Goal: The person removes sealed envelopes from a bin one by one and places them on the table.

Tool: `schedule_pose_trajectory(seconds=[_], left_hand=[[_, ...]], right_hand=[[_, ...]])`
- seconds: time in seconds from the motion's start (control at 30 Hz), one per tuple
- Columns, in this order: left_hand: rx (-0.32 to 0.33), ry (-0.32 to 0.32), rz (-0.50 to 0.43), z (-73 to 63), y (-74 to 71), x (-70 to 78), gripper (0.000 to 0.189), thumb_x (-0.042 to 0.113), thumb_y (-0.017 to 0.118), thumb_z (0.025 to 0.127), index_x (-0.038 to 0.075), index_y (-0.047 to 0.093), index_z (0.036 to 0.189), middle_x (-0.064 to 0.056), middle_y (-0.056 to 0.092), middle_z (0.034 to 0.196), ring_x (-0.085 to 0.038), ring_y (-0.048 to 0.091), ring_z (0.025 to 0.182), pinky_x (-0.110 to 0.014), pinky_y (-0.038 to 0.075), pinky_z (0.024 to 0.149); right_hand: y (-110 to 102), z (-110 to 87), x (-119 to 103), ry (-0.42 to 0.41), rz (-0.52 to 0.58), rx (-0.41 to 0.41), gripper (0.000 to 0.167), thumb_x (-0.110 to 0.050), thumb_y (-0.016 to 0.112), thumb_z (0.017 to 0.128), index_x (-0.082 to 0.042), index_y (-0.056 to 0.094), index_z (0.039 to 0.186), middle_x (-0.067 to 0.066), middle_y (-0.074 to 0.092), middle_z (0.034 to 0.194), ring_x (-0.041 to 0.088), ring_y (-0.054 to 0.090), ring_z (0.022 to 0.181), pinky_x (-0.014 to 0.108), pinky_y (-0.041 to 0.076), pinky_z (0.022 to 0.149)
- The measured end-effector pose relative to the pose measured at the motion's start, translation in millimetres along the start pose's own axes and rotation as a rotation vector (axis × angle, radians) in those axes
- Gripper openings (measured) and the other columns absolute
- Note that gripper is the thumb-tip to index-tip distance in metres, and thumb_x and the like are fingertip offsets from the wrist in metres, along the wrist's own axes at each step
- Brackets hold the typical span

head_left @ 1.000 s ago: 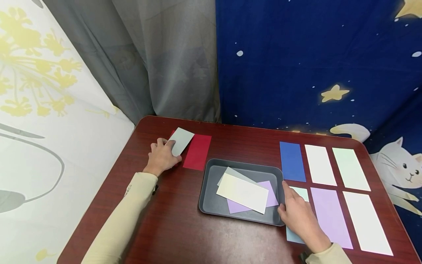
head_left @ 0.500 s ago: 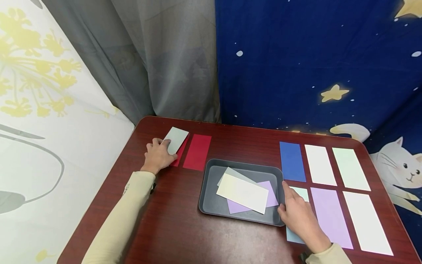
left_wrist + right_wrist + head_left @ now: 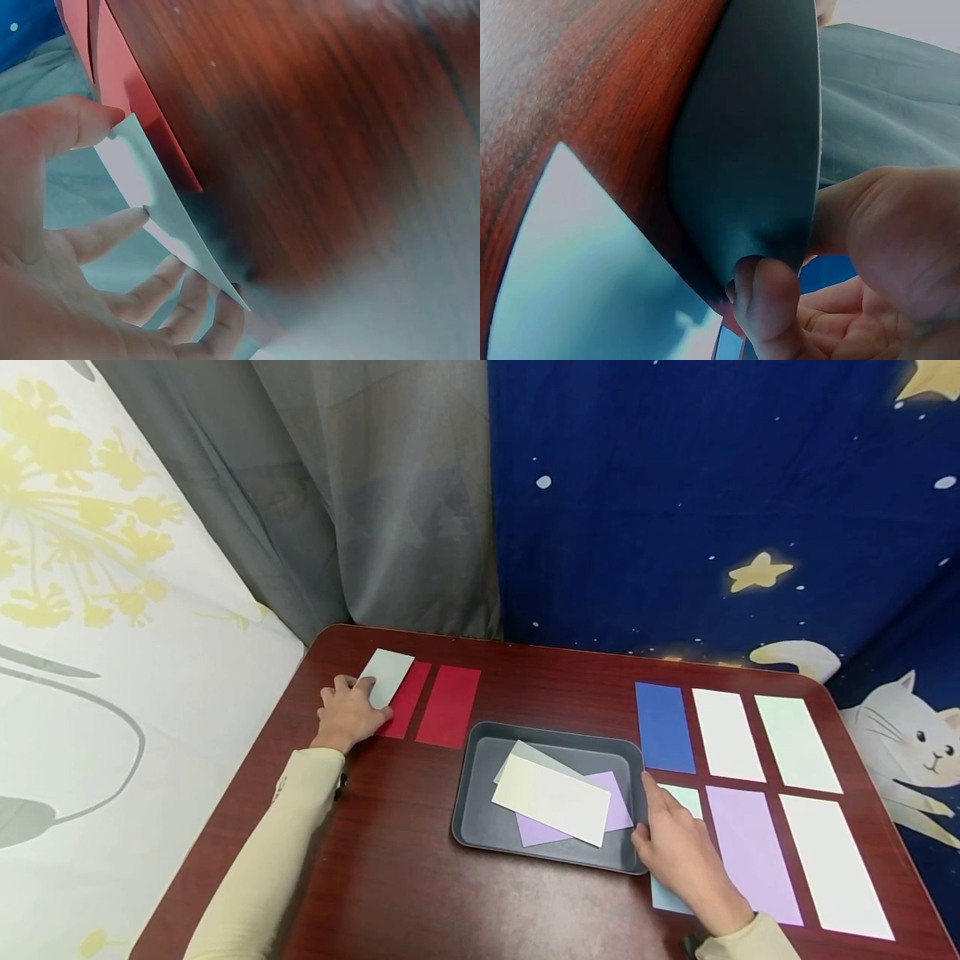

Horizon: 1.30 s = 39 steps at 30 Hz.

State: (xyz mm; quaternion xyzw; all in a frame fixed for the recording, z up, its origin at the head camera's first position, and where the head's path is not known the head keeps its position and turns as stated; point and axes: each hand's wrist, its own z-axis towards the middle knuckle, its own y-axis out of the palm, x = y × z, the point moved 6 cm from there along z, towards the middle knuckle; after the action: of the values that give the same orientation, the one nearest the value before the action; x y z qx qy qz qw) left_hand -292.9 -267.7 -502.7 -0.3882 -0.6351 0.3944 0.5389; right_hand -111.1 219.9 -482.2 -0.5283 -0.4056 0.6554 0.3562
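Note:
My left hand (image 3: 348,717) grips a pale grey card (image 3: 387,675) at the table's far left, thumb at one end and fingers along its edge in the left wrist view. This card overlaps a red card (image 3: 407,700); a second red card (image 3: 449,706) lies just right of it. A dark grey tray (image 3: 476,827) stands mid-table, holding a cream card (image 3: 551,797) on top of a lilac card (image 3: 619,802) and a grey-green card (image 3: 542,758). My right hand (image 3: 678,847) pinches the tray's right rim, one fingertip against its outer wall in the right wrist view.
Right of the tray lie two rows of cards: blue (image 3: 666,728), white (image 3: 729,733) and pale green (image 3: 798,743) behind; light blue (image 3: 666,893), lilac (image 3: 753,856) and white (image 3: 836,867) in front. The right hand partly covers the light blue one. Curtains hang behind the table (image 3: 397,877).
My left hand has moved left with the pale grey card, uncovering more of the left red card. The right hand and the tray have stayed in place.

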Motion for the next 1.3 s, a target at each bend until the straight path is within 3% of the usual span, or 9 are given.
schedule_pose_trajectory(seconds=[0.77,1.3], left_hand=[[0.014,-0.033,0.022,5.6,-8.0,-24.3,0.072,0.035,0.063,0.101,0.000,0.047,0.161,-0.040,0.034,0.156,-0.065,0.032,0.140,-0.083,0.037,0.102],[0.009,-0.052,0.029,10.6,-11.8,-38.3,0.071,0.035,0.058,0.102,0.000,0.045,0.162,-0.043,0.033,0.156,-0.066,0.031,0.141,-0.083,0.033,0.104]], right_hand=[[-2,-0.9,-1,-0.011,-0.022,0.008,0.075,0.003,0.080,0.084,0.021,0.049,0.150,0.042,0.064,0.135,0.047,0.075,0.086,0.060,0.061,0.074],[-2,-0.4,-1,0.011,-0.016,-0.012,0.075,0.002,0.080,0.085,0.020,0.049,0.151,0.041,0.063,0.138,0.041,0.075,0.083,0.059,0.061,0.074]])
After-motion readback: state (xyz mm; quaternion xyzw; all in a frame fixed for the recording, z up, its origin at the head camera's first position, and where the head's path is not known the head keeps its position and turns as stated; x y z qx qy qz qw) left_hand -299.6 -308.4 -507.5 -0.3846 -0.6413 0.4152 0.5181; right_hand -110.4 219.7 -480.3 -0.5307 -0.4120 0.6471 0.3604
